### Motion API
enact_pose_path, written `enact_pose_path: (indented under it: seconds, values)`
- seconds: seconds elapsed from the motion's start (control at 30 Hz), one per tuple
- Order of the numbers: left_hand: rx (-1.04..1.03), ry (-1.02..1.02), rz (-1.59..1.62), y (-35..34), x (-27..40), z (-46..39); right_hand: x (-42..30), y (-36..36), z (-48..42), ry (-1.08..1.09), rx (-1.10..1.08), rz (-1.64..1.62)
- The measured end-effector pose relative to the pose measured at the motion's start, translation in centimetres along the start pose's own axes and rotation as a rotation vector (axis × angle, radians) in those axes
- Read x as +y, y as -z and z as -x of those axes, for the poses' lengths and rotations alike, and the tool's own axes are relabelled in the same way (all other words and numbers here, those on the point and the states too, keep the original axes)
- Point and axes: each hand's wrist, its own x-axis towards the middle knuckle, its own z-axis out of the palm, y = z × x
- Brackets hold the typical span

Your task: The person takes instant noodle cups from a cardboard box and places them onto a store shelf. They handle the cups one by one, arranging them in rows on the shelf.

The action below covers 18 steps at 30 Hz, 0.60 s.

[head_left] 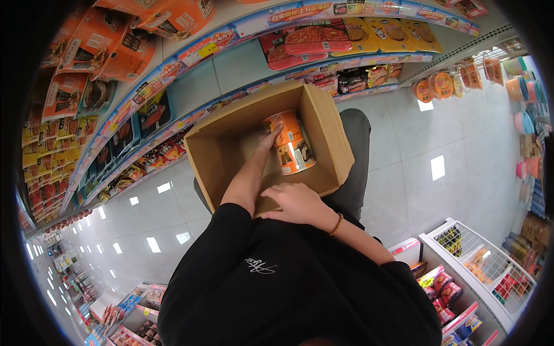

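An open cardboard box [225,114] sits before me, between my dark-trousered legs. Inside it, towards the right, are two orange printed instant-food tubs, set end to end: an upper tub [291,134] and a lower tub [298,158] with a dark food picture. My left hand [270,136] reaches into the box and grips the left side of the upper tub; some of its fingers are hidden. Over the box's near rim lies my right hand [294,203], a beaded bracelet on its wrist. Its thumb and forefinger are apart, with nothing visible between them.
Beyond the box curve store shelves [242,32] with orange food pouches [93,41] at left and red and yellow noodle packs [318,36] further right. Orange tubs [441,85] hang at right. Behind me on the right stands a white wire-topped display case [480,268]. Grey tile floor [394,173] surrounds me.
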Motion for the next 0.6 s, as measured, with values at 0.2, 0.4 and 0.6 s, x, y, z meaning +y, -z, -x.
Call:
enact_pose_path:
  seconds: [0.2, 0.4, 0.6]
  values:
    - [-0.062, 0.020, 0.346, -2.2, 1.7, 4.1, 0.5, 0.0, 0.1, -0.030, -0.001, -0.025]
    - [0.014, 0.024, 0.415, -2.6, 1.8, 4.5, 0.4, -0.4, 0.2, -0.019, 0.019, -0.036]
    - [0.170, 0.204, 0.336, -1.3, 1.6, 2.6, 0.3, -0.1, 0.3, -0.001, 0.031, -0.034]
